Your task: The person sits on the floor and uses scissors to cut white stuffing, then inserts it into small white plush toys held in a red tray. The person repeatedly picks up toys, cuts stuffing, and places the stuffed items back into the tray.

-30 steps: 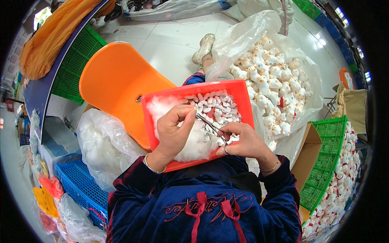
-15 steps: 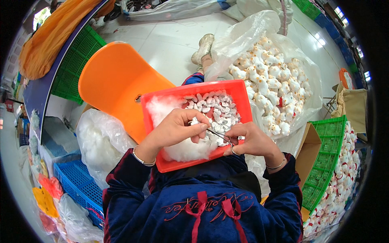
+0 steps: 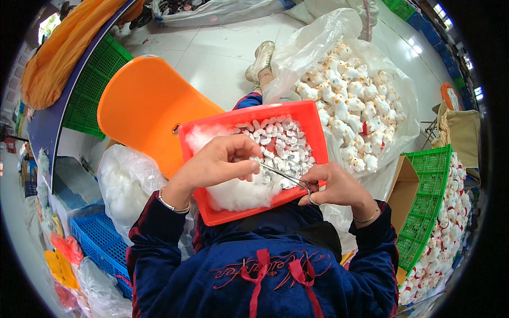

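My right hand (image 3: 335, 185) grips a pair of metal forceps (image 3: 286, 175) by the finger loops, and their slim jaws point left. At the jaws' tip is my left hand (image 3: 225, 160), its thumb and fingers curled together; whatever they pinch is hidden. Both hands are above a red plastic tray (image 3: 321, 139) on my lap. White fibre stuffing (image 3: 241, 196) fills the tray's near-left side, with more at its far left corner. Many small white fabric pieces (image 3: 286, 140), some with grey patches, lie in its right part.
An orange chair (image 3: 151, 103) stands left of the tray, near a clear bag of stuffing (image 3: 127, 180) and a blue crate (image 3: 103, 241). On the right are an open plastic bag of small white plush toys (image 3: 366, 106), a cardboard box (image 3: 404, 185) and a green crate (image 3: 427, 196).
My left hand has shifted slightly left and the forceps show more of their length. The small white piece seen at my left fingertips is out of sight now. My right hand has moved slightly right.
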The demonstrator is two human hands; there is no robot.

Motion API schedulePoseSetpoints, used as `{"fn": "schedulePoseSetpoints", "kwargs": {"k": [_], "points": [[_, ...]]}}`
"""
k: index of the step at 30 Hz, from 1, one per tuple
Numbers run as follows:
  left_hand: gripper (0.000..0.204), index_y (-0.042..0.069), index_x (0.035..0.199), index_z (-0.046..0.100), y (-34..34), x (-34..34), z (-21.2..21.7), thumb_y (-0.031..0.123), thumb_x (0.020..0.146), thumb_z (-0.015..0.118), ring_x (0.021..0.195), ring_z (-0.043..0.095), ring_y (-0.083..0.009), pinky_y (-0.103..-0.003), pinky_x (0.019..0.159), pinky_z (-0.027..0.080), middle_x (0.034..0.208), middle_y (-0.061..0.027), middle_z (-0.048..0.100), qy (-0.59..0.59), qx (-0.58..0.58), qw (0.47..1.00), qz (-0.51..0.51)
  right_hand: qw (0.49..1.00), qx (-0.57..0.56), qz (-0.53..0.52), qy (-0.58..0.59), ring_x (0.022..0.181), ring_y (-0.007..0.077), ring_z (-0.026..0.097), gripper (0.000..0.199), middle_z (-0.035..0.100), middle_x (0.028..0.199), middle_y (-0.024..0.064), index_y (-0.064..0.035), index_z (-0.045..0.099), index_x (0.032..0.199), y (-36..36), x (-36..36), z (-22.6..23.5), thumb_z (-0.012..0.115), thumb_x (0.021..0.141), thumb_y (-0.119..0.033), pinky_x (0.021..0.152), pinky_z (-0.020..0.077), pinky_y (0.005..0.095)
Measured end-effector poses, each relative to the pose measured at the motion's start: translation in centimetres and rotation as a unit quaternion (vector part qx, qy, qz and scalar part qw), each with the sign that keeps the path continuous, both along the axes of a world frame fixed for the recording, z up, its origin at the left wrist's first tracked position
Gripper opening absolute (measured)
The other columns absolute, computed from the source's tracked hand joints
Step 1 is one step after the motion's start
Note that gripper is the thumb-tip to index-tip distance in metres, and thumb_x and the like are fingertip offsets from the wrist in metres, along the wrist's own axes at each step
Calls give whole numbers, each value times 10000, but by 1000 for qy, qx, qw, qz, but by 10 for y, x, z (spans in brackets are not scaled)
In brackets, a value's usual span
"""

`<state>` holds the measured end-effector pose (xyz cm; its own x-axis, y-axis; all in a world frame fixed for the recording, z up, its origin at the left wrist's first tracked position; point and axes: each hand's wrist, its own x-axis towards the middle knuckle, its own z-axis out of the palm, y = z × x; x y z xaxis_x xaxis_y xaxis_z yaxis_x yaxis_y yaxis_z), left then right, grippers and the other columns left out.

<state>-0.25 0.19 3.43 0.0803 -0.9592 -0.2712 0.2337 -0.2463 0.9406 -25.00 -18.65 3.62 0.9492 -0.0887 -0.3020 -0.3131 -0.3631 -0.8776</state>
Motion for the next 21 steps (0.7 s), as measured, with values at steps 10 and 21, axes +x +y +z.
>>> {"fn": "schedulePoseSetpoints", "kwargs": {"k": [10, 21], "points": [[96, 42, 956, 688, -3, 3, -7, -2, 872, 671, 720, 572, -22, -189, 633, 440, 842, 33, 645, -57, 9, 998, -41, 1000, 5, -4, 15, 631, 119, 508, 318, 545, 667, 38, 11, 699, 920, 4, -1, 6, 880, 772, -204, 598, 438, 307], [399, 30, 1316, 598, 3, 19, -1, 74, 933, 701, 1018, 669, -129, -276, 873, 546, 1220, -63, 643, -153, -15, 988, 2, 996, -77, -47, 16, 593, 141, 505, 318, 535, 636, 49, 9, 670, 846, -14, -22, 14, 886, 741, -200, 564, 413, 313]]}}
